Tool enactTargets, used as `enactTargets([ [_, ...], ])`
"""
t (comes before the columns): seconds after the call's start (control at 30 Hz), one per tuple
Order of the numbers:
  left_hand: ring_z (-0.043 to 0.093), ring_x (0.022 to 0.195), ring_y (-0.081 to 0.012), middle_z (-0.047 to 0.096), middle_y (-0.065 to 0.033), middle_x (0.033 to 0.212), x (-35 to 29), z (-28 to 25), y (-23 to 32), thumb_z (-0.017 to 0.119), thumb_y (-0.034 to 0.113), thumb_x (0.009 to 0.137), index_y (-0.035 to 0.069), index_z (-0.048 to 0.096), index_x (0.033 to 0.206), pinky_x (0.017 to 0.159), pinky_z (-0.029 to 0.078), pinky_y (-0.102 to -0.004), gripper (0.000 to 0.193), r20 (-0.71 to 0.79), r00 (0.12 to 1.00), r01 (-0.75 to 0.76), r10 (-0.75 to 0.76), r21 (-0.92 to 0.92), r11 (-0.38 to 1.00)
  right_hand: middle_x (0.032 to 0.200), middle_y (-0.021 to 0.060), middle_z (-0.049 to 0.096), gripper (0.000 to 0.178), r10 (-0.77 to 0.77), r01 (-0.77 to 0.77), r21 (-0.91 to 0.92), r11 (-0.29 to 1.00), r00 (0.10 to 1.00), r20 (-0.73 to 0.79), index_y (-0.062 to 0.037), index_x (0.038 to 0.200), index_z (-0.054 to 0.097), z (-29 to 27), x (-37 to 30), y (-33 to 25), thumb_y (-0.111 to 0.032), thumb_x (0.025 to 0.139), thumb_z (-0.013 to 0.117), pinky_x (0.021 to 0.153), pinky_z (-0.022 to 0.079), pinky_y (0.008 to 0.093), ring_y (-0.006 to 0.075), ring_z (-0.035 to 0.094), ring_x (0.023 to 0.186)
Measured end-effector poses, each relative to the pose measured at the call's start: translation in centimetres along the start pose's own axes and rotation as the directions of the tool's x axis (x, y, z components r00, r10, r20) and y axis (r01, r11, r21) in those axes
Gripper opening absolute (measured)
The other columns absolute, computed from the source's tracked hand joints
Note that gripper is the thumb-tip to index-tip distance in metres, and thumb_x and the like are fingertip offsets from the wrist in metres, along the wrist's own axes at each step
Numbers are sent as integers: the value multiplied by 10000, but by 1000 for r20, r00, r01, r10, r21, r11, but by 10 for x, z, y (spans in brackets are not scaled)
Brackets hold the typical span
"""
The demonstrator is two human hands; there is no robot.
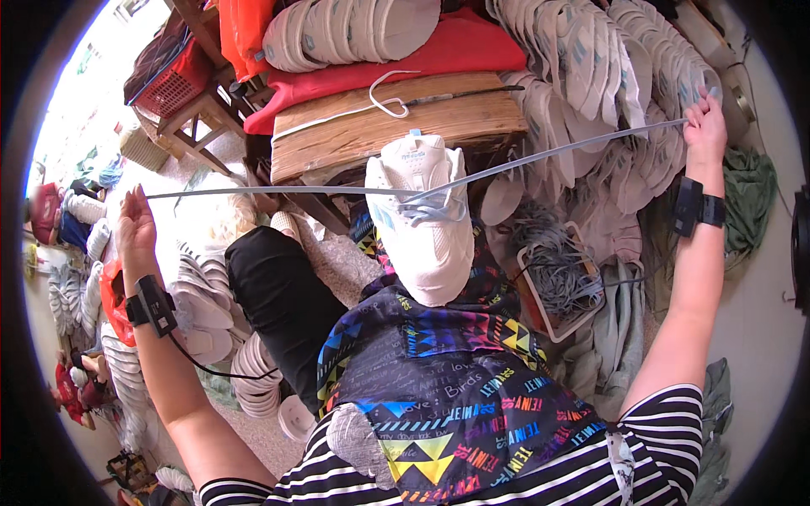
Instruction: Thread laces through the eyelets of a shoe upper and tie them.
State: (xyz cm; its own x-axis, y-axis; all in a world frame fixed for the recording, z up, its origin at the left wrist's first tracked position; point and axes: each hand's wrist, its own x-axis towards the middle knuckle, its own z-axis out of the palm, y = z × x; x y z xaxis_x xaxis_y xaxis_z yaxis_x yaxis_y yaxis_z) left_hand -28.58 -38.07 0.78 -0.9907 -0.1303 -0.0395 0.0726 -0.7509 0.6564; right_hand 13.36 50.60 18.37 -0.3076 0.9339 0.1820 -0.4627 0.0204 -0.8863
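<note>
A white sneaker (430,266) rests on my lap, toe toward me, partly laced. From its eyelets a grey-blue shoelace (582,145) runs out taut to both sides. Far out to the left, my left hand (137,226) pinches one end of the lace. My right hand (705,131) is raised at the upper right, fingers closed on the other end. Each wrist wears a black strapped device. A dark printed apron (456,354) covers my lap under the shoe.
Beyond the shoe is a wooden block (337,118) with a loose white lace (392,105) on it. Stacked shoe parts (574,51) hang at the upper right. At right stands a tray (525,282) of grey-blue laces (561,278). A red basket (173,84) sits upper left.
</note>
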Motion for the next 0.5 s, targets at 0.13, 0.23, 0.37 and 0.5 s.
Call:
enactTargets([
  [0.13,653,991,-321,641,-227,1045,0,-1,-4,538,-19,958,-149,528,1083,963,563,-401,180,-51,999,2,-4,-34,999,636,-51,338,214,134,-134,-14,991,989,58,32,1119,576,-20,15,-12,-112,964,538,421,229,239,65,257,462],
  [0.23,658,963,-288,647,-200,1023,1,-33,34,538,3,966,-137,533,1073,973,557,-386,176,-2,986,-166,166,40,985,621,-49,322,204,132,-133,0,991,989,58,27,1119,574,-42,41,-17,-89,952,549,415,220,231,72,234,447],
  [0.37,654,930,-230,661,-140,1016,-52,-37,15,563,94,977,-61,612,1085,919,543,-336,195,232,906,-400,354,742,538,634,-48,355,173,61,-63,-39,997,997,-42,20,1075,586,-43,30,-11,-73,931,569,416,217,226,68,252,443],
  [0.5,622,858,-151,675,-66,976,-182,128,-140,551,233,993,-3,671,1043,819,508,-308,270,358,934,-275,0,719,638,669,-46,421,191,208,-187,-149,971,968,139,23,1063,600,-21,-5,34,-105,922,598,442,284,209,59,327,483],
])
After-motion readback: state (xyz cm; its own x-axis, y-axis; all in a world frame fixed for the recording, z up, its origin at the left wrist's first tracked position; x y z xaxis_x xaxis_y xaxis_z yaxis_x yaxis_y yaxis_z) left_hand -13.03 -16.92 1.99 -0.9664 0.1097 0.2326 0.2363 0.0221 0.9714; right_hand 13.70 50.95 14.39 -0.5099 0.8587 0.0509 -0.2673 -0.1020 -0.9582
